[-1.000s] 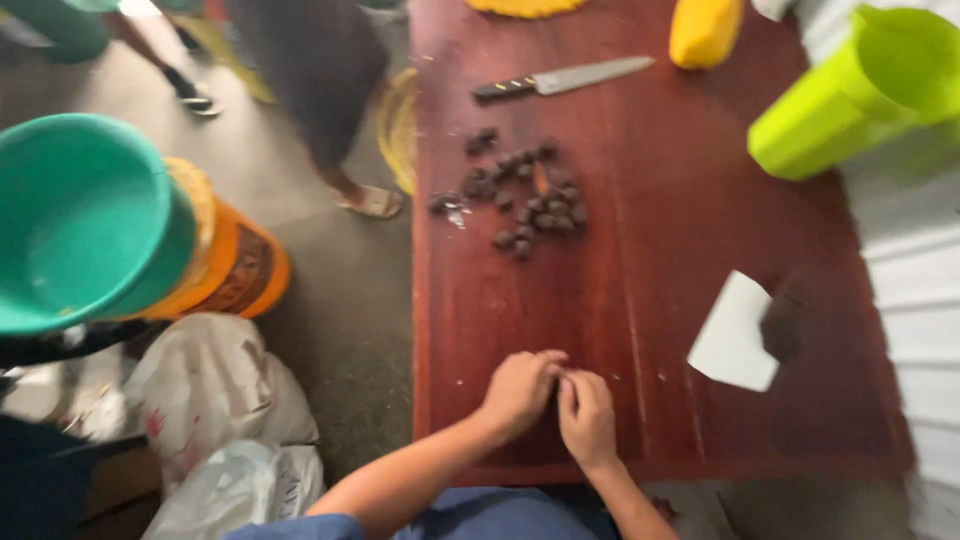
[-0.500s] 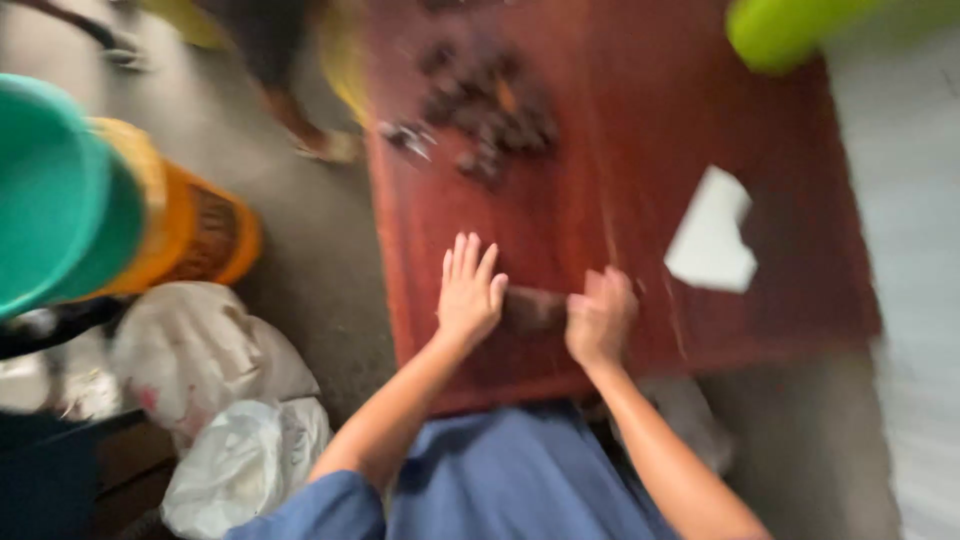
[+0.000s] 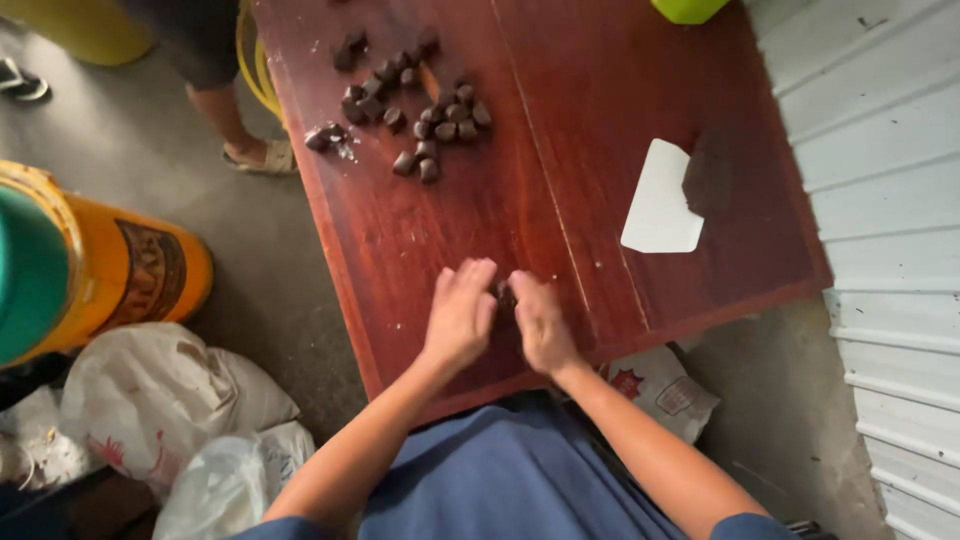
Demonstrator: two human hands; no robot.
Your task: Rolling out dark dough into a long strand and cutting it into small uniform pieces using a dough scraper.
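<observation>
Currently mid-shaping: both hands pressed palm to palm around a small dark lump (image 3: 506,293), just above the near edge of the table (image 3: 420,230). Left hand (image 3: 460,315) has fingers straight and together, flat against the lump; right hand (image 3: 540,320) mirrors it, grip clamped on the lump from the other side. Only a sliver of the lump shows between the palms, so its exact shape can't be told.

My read: this is the rolling or pressing step on one piece. Next move likely needs even pressure from both palms, then a release toward the pile without smearing.

Materials:
- Table: red-brown wood planks, smooth, slightly glossy, a seam running lengthwise.
- Pile (image 3: 420,105): many small dark brown chunks, rounded-blocky, matte, loosely scattered on the far part of the table, well apart from the hands. One chunk near the left edge sits in some pale crumbs.
- Scraper (image 3: 662,200): flat white plastic sheet, rounded corners, lying on the table to the right, with a dark smear just beside its far edge.
- Floor side: orange bucket (image 3: 130,280), pale sacks (image 3: 160,400), grey concrete.
- Right side: white corrugated wall (image 3: 890,200).
</observation>
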